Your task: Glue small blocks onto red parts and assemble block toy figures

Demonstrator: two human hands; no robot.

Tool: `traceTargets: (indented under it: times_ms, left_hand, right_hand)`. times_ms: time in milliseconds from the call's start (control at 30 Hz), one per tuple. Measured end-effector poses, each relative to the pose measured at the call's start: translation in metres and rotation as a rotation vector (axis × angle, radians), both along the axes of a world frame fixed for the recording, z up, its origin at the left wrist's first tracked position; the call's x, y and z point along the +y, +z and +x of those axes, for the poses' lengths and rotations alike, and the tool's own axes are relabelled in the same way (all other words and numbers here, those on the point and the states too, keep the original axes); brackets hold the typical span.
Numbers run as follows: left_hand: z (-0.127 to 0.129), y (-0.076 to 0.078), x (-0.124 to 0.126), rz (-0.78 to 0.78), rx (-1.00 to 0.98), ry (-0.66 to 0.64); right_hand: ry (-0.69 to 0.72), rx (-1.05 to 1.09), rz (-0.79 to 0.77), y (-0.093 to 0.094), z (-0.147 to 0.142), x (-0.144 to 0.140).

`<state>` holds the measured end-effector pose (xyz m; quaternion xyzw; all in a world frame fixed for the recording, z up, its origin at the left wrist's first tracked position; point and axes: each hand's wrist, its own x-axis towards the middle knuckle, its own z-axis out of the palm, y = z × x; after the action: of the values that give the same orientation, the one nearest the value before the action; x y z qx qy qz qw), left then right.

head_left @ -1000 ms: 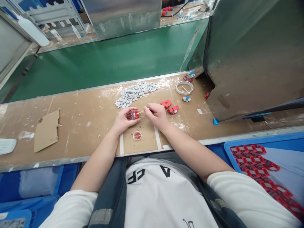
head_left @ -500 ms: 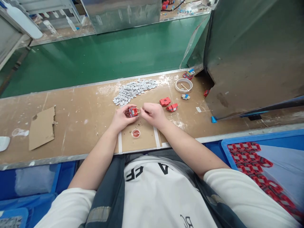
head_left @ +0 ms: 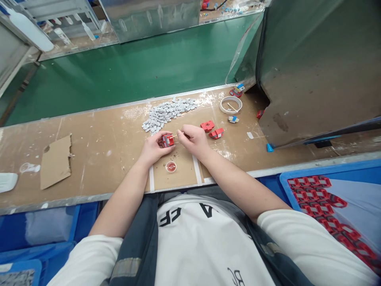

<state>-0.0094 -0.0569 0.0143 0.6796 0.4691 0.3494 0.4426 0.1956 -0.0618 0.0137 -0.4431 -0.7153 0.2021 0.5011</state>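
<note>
My left hand (head_left: 155, 149) is closed around a small red and grey plastic part (head_left: 168, 140), held just above the table. In my right hand (head_left: 195, 140) a thin wooden stick (head_left: 175, 136) is pinched, its tip at the red part. Below the hands stands a small round cup (head_left: 170, 167) with reddish contents. Two more red parts, one (head_left: 207, 126) behind the other (head_left: 216, 133), lie right of my right hand. Beyond my left hand spreads a heap of small grey pieces (head_left: 166, 114).
A roll of tape (head_left: 230, 105) lies at the back right, near a metal panel (head_left: 315, 71). Torn cardboard (head_left: 56, 163) rests on the left. A blue crate (head_left: 285, 180) with rows of red parts stands at the lower right. Behind the table runs a green belt (head_left: 143, 67).
My right hand has drawn slightly up and back from the red part, showing more of the stick. My left hand keeps its grip. The whole view has shifted slightly.
</note>
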Motion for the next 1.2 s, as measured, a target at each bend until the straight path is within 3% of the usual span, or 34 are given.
traceTargets:
  times_ms: [500,900,1200]
  left_hand:
    - [-0.0004,-0.001,0.0001,-0.013,0.003,0.011]
    - [-0.0006,-0.0014,0.0001,-0.002,0.017,0.014]
    - [-0.0001,-0.0013,-0.0001,0.009,0.028,-0.007]
  right_hand:
    - [-0.032,-0.065,-0.001,0.0009,0.0004,-0.0009]
    - [0.128,-0.045,-0.011,0.0,0.0004,-0.0015]
    - [0.075,0.005,0.008,0.0026,-0.0027,-0.0004]
